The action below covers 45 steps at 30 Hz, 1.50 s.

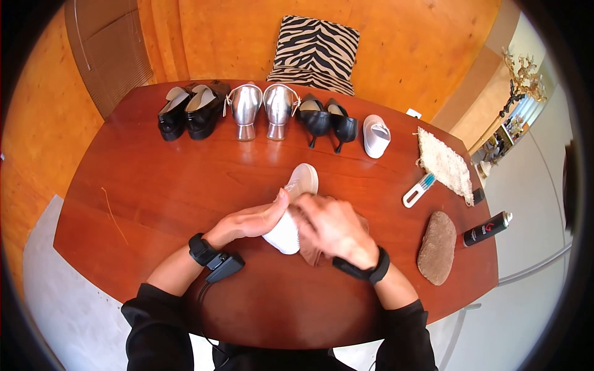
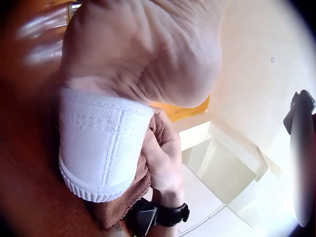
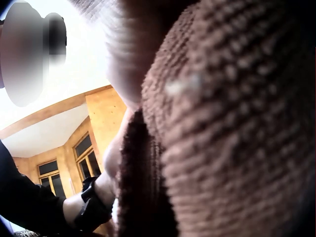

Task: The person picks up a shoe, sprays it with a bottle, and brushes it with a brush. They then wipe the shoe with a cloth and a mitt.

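Note:
A white canvas slip-on shoe (image 1: 283,236) is tilted over the table in front of me, its toe pointing away. My left hand (image 1: 257,217) holds it at the opening; in the left wrist view the palm covers the opening above the shoe's white heel (image 2: 103,143), so the fingertips are hidden. Against the shoe's right side, my right hand (image 1: 334,226) grips a brown ribbed cloth (image 1: 310,248) and is slightly blurred. That cloth (image 3: 237,123) fills much of the right wrist view, bunched close to the lens.
Along the far side stand black chunky shoes (image 1: 201,111), silver heels (image 1: 246,105), black stilettos (image 1: 315,120) and another white shoe (image 1: 375,136). To the right lie a cream fleece cloth (image 1: 442,162), a white-handled brush (image 1: 417,191), a brown oval pad (image 1: 437,247) and a spray can (image 1: 487,229).

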Available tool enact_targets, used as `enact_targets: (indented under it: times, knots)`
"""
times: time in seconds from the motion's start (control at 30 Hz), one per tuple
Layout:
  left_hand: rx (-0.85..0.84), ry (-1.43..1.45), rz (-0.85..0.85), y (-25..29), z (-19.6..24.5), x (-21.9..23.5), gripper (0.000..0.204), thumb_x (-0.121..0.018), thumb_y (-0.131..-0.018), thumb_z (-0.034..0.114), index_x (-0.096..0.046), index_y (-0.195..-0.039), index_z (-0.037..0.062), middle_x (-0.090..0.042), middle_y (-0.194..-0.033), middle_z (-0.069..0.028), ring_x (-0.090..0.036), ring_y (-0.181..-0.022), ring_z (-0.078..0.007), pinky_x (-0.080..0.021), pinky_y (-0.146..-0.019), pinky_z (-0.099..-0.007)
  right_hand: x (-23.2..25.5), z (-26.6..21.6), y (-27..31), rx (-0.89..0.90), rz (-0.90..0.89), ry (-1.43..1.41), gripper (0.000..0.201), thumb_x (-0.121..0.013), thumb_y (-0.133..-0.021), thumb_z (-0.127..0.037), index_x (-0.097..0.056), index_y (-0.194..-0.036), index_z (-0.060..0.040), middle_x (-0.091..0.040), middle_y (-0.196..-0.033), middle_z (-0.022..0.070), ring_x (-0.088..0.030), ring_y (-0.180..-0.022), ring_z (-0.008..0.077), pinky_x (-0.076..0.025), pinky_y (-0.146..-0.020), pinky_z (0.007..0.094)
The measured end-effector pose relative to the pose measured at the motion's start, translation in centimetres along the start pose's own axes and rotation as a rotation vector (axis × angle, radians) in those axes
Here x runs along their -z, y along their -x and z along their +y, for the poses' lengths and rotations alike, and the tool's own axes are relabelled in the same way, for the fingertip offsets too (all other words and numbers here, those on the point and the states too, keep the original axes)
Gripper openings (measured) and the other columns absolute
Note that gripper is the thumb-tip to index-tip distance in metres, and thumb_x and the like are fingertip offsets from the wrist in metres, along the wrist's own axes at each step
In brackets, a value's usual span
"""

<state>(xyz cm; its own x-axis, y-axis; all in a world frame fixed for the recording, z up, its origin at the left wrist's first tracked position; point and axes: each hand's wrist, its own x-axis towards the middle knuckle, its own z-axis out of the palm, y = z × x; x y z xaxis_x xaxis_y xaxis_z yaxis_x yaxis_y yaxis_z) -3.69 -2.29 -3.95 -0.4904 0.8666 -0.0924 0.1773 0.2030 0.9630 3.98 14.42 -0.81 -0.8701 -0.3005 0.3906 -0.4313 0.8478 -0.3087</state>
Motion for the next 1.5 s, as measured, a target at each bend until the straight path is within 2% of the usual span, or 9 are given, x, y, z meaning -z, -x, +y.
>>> enact_targets:
  times: [0.07, 0.13, 0.17, 0.37, 0.57, 0.67, 0.9, 1.37, 1.5]
  knots:
    - [-0.033, 0.050, 0.036, 0.0, 0.2, 0.2, 0.085, 0.004, -0.084, 0.069, -0.049, -0.091, 0.0032, -0.047, -0.082, -0.0027, -0.040, -0.076, -0.0156, -0.039, -0.072, -0.0300, 0.0, -2.4, 0.5, 0.062, -0.119, -0.033, 0.021, -0.057, -0.085, -0.024, -0.054, -0.090, -0.0036, -0.059, -0.073, 0.0167, -0.059, -0.057, 0.0349, -0.049, -0.051, 0.0434]
    - [0.114, 0.001, -0.136, 0.8, 2.1, 1.2, 0.092, 0.000, -0.087, 0.066, -0.023, -0.138, -0.0066, -0.040, -0.132, -0.0199, -0.038, -0.123, -0.0260, -0.032, -0.103, -0.0342, -0.3, -3.8, 0.8, 0.154, -0.247, -0.075, 0.022, -0.058, -0.085, -0.024, -0.054, -0.091, -0.0029, -0.057, -0.071, 0.0165, -0.059, -0.056, 0.0334, -0.048, -0.049, 0.0425]
    - [0.112, -0.030, 0.014, 0.9, 2.0, 0.4, 0.086, 0.004, -0.083, 0.070, -0.050, -0.090, 0.0030, -0.049, -0.083, -0.0041, -0.043, -0.078, -0.0165, -0.040, -0.075, -0.0312, -0.5, -3.9, 1.0, 0.161, -0.298, -0.110, 0.023, -0.057, -0.086, -0.024, -0.054, -0.091, -0.0027, -0.056, -0.070, 0.0153, -0.058, -0.056, 0.0328, -0.048, -0.049, 0.0424]
    - [-0.039, -0.069, -0.064, 0.4, 1.2, 0.7, 0.079, 0.003, -0.081, 0.073, -0.038, -0.076, 0.0060, -0.035, -0.074, 0.0002, -0.031, -0.068, -0.0141, -0.035, -0.065, -0.0291, 0.6, -1.4, 0.2, 0.100, -0.195, -0.193, 0.022, -0.057, -0.085, -0.024, -0.053, -0.094, -0.0049, -0.061, -0.074, 0.0161, -0.059, -0.059, 0.0354, -0.048, -0.054, 0.0441]
    - [0.047, -0.054, 0.002, 0.8, 1.9, 0.3, 0.082, 0.003, -0.083, 0.071, -0.045, -0.084, 0.0043, -0.044, -0.081, -0.0020, -0.038, -0.075, -0.0143, -0.038, -0.069, -0.0283, 0.9, 3.0, -0.4, -0.113, 0.037, -0.127, 0.019, -0.055, -0.087, -0.024, -0.054, -0.093, -0.0064, -0.063, -0.076, 0.0164, -0.061, -0.067, 0.0365, -0.050, -0.059, 0.0448]
    - [0.043, -0.058, -0.037, 0.7, 1.3, 0.5, 0.085, 0.003, -0.083, 0.070, -0.048, -0.091, 0.0030, -0.048, -0.086, -0.0038, -0.041, -0.077, -0.0148, -0.039, -0.072, -0.0279, 1.2, 1.6, -0.4, -0.163, -0.080, -0.008, 0.021, -0.058, -0.084, -0.020, -0.054, -0.098, -0.0043, -0.064, -0.079, 0.0162, -0.062, -0.069, 0.0357, -0.051, -0.060, 0.0411]
    - [0.040, -0.036, 0.020, 0.8, 1.7, 0.2, 0.085, 0.004, -0.082, 0.071, -0.047, -0.087, 0.0035, -0.047, -0.083, -0.0030, -0.040, -0.077, -0.0154, -0.039, -0.072, -0.0288, -0.7, -4.2, 1.4, 0.178, -0.237, -0.004, 0.019, -0.059, -0.085, -0.026, -0.054, -0.088, -0.0074, -0.054, -0.067, 0.0105, -0.056, -0.051, 0.0299, -0.046, -0.046, 0.0393]
    - [0.043, -0.019, -0.028, 0.9, 2.3, 0.4, 0.072, 0.000, -0.084, 0.071, -0.034, -0.073, 0.0078, -0.031, -0.073, 0.0010, -0.028, -0.067, -0.0136, -0.034, -0.063, -0.0297, 1.1, 2.7, -0.2, -0.061, -0.043, -0.093, 0.020, -0.056, -0.085, -0.023, -0.052, -0.095, -0.0053, -0.063, -0.078, 0.0155, -0.060, -0.064, 0.0373, -0.049, -0.055, 0.0455]
    - [0.020, 0.044, 0.003, 0.4, 0.6, 0.1, 0.073, 0.002, -0.084, 0.070, -0.035, -0.073, 0.0082, -0.031, -0.073, 0.0016, -0.027, -0.066, -0.0135, -0.034, -0.063, -0.0291, 0.8, -0.3, 0.2, -0.043, -0.092, 0.081, 0.020, -0.055, -0.086, -0.023, -0.051, -0.090, -0.0048, -0.061, -0.075, 0.0159, -0.061, -0.059, 0.0345, -0.050, -0.052, 0.0451]
